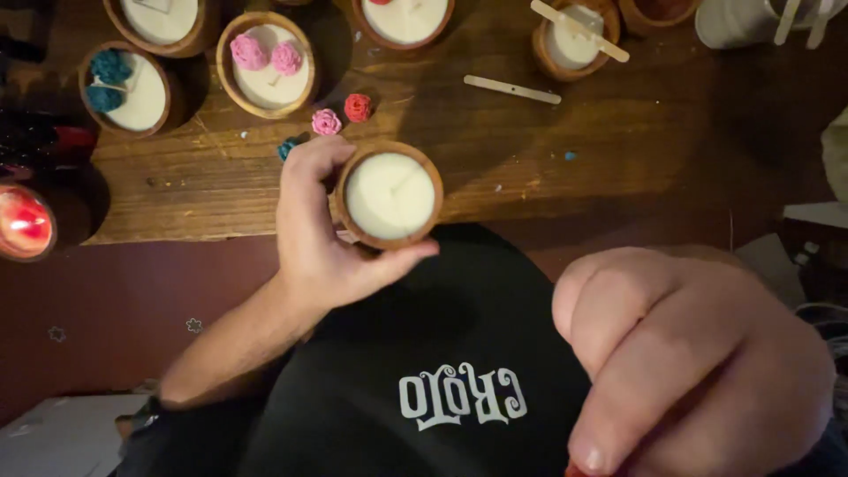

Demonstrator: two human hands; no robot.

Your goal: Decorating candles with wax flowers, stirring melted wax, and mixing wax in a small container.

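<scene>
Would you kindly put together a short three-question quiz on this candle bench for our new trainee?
1. True or false: the left hand holds a wooden candle cup.
2. Which colour are the two wax flowers in the cup with flowers? A pink, B green, C black.
3. What lies loose on the wooden table beside the red rose?

Key: 1 true; 2 A; 3 a pink rose.

The left hand (322, 234) reaches out from a bare forearm that runs up from the lower left, wrist bent, fingers and thumb curled round a candle (389, 195) held at the near edge of the table (618, 150). The right hand (698, 362) hangs close to the camera at the lower right, blurred, fingers bunched and pointing down.
</scene>
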